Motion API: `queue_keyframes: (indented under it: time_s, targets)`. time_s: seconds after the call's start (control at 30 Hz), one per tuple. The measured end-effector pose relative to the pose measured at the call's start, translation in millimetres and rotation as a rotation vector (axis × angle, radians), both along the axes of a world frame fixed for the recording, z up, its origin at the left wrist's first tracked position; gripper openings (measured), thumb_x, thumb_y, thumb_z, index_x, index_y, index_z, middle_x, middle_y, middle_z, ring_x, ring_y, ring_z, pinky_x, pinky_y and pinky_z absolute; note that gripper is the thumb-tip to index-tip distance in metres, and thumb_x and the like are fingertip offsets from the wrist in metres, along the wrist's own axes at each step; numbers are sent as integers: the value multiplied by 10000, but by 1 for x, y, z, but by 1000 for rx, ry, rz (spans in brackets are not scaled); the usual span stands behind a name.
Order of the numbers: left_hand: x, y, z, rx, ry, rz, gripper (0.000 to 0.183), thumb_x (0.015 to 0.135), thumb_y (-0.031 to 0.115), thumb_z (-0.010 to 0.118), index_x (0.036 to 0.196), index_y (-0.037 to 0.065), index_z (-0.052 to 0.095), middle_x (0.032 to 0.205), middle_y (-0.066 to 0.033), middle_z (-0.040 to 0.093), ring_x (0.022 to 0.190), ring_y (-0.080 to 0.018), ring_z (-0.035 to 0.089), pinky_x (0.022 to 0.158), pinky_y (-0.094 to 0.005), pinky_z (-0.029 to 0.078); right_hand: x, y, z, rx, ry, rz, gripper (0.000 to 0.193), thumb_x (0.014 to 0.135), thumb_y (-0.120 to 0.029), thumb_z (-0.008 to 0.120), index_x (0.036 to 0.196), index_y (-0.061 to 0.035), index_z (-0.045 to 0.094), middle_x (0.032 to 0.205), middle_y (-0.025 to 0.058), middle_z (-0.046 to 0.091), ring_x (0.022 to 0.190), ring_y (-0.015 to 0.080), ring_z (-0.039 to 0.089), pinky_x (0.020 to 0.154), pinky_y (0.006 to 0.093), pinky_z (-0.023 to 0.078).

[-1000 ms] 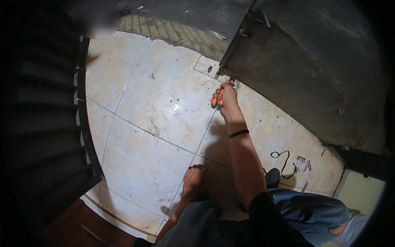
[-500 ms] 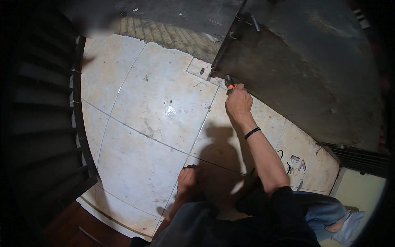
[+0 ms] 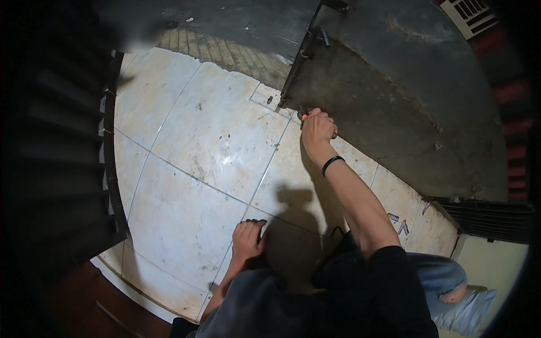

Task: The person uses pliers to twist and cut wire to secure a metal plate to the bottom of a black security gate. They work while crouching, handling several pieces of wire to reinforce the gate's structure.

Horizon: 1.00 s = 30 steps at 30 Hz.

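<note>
My right hand [image 3: 319,128] is closed round a black-and-orange hand tool [image 3: 304,116], apparently pliers. The tool's dark head is at the lower edge of a dark metal gate panel [image 3: 389,124], near its corner; my fingers hide most of the tool. My left hand [image 3: 247,239] is low over the tiles by my knee, its fingers curled round a small dark object [image 3: 260,223] that I cannot make out. On the gate's upright edge is a metal bolt [image 3: 326,38].
Pale floor tiles [image 3: 186,141] stretch to a ribbed ramp [image 3: 225,53] and dark ground. Small scraps [image 3: 402,226] lie to the right of my forearm. A dark slatted gate [image 3: 62,146] stands on the left, and a black grille [image 3: 487,219] on the right.
My right hand has turned round the tool and moved slightly left in view, now covering more of it. My left hand appears a little higher. The whole view has shifted slightly.
</note>
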State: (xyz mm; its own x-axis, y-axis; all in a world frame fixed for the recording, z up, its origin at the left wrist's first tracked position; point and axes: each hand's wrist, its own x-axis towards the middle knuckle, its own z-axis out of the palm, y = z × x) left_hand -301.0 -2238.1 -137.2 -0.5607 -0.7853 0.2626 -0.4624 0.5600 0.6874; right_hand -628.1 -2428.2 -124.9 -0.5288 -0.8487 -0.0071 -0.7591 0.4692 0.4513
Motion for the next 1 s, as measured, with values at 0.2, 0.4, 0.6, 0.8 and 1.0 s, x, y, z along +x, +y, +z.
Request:
queue_keyframes:
  time_s: [0.2,0.4,0.6,0.8,1.0]
  targets:
    - [0,4,3,12,44,95,208,836,133,751,1034,80,711,861,-96,658,776,-318,607,699,-427,449,83,71,0,-112,-868,-178,349,979,-262,572,1088,66,625,1060,290,709,977,428,726,859,498,581]
    - [2,9,15,-65,69,68,191,854,173,783,990,69,697,850,-93,651,774,-292,613,708,-406,451,80,80,9,-209,-1258,-392,383,949,-280,559,1120,61,594,1030,259,715,916,410,731,813,500,582]
    - [0,9,5,-12,56,70,145,890,174,723,1003,84,713,855,-92,673,787,-304,622,735,-415,465,37,72,25,-520,-2084,-959,31,973,-133,503,957,-106,505,833,83,632,775,249,714,680,562,604]
    - [10,-36,36,-121,20,58,139,869,146,756,978,68,721,810,-97,652,761,-313,620,686,-407,456,27,68,19,-817,-2544,-1075,101,946,-122,517,1040,-98,489,1127,211,671,1076,398,683,935,710,517]
    - [-10,-243,220,-428,111,210,277,956,56,675,1206,-50,622,1053,-170,671,962,-268,649,867,-370,499,42,52,14,-1146,-2748,-1168,109,924,-129,529,1014,-81,492,1316,257,584,1271,517,547,1033,808,388]
